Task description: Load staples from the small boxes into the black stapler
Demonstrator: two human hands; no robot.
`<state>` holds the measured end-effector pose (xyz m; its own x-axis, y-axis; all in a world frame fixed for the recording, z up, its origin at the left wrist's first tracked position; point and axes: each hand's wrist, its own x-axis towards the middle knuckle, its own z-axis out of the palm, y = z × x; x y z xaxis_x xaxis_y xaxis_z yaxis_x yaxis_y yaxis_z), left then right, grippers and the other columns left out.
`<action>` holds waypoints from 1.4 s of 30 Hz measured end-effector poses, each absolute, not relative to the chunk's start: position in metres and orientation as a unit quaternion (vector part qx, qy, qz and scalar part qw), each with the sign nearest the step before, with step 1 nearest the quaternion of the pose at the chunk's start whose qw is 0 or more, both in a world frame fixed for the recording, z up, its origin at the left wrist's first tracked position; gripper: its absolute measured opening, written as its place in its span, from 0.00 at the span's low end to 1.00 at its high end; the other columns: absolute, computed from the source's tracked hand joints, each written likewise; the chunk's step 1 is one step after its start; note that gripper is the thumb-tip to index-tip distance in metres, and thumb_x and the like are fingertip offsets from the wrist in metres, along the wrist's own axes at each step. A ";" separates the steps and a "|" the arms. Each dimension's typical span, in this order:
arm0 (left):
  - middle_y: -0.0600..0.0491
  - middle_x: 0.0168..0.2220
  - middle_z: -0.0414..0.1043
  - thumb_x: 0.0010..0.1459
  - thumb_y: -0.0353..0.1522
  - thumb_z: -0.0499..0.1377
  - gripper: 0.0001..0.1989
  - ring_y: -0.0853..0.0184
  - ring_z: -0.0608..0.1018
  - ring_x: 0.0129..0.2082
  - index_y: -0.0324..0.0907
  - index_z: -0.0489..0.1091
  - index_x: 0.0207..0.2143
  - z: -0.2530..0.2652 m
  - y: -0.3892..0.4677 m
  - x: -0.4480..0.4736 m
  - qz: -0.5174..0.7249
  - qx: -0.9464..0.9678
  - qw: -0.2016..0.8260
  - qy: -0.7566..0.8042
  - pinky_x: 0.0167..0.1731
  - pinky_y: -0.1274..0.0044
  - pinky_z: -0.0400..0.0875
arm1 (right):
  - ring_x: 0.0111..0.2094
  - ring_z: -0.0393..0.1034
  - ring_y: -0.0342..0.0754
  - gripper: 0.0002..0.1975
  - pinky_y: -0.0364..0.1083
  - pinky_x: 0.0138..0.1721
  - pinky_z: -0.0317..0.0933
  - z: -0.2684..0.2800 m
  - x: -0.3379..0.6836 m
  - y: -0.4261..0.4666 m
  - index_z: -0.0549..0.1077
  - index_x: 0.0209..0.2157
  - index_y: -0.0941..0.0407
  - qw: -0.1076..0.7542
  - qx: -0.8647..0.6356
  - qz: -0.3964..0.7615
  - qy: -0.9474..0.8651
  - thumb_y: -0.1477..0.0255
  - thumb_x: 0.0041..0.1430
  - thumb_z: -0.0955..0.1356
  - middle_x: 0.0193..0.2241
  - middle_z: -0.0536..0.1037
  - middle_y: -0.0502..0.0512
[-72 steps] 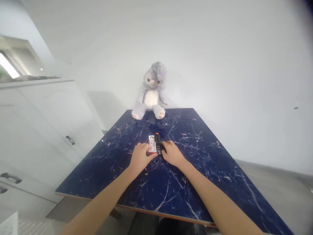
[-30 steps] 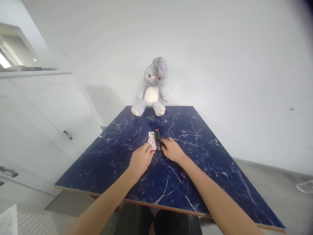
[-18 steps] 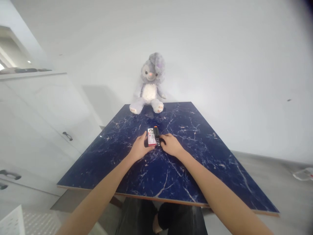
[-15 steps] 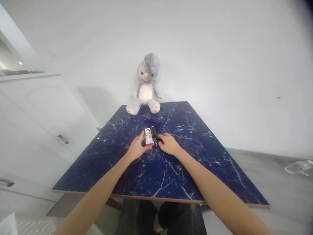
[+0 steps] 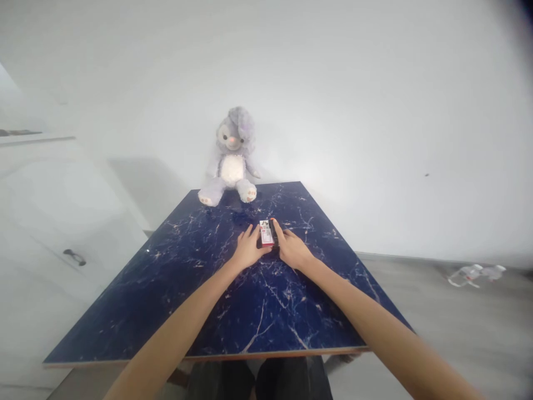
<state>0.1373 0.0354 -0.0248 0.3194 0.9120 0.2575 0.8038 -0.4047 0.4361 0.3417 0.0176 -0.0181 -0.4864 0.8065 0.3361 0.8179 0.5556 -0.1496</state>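
A small white box (image 5: 266,233) with red edging and print lies near the middle of the blue table. My left hand (image 5: 247,249) grips its left side and near end, thumb and fingers closed against it. Right beside the box is a slim black object with an orange end (image 5: 273,229), partly hidden. Over it rests my right hand (image 5: 293,249), the index finger stretched along the object and the other fingers curled round its side. What kind of thing it is, I cannot make out.
A grey plush toy (image 5: 232,161) sits at the far edge of the blue marble-patterned table (image 5: 137,311), against the wall. A white cabinet (image 5: 54,205) stands on the left. Clear plastic items (image 5: 470,273) lie on the floor at the right.
My view has shifted. My right hand has moved up along the black object and now covers much of it, its index finger extended. My left hand keeps its grip on the box.
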 end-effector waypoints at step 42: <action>0.44 0.41 0.79 0.65 0.32 0.52 0.15 0.56 0.77 0.45 0.36 0.71 0.50 -0.032 0.102 0.134 0.403 0.711 0.032 0.575 0.53 0.64 0.65 | 0.56 0.63 0.56 0.20 0.54 0.58 0.54 -0.014 0.377 0.058 0.73 0.51 0.57 0.255 -0.529 -0.204 -0.783 0.81 0.61 0.60 0.55 0.72 0.62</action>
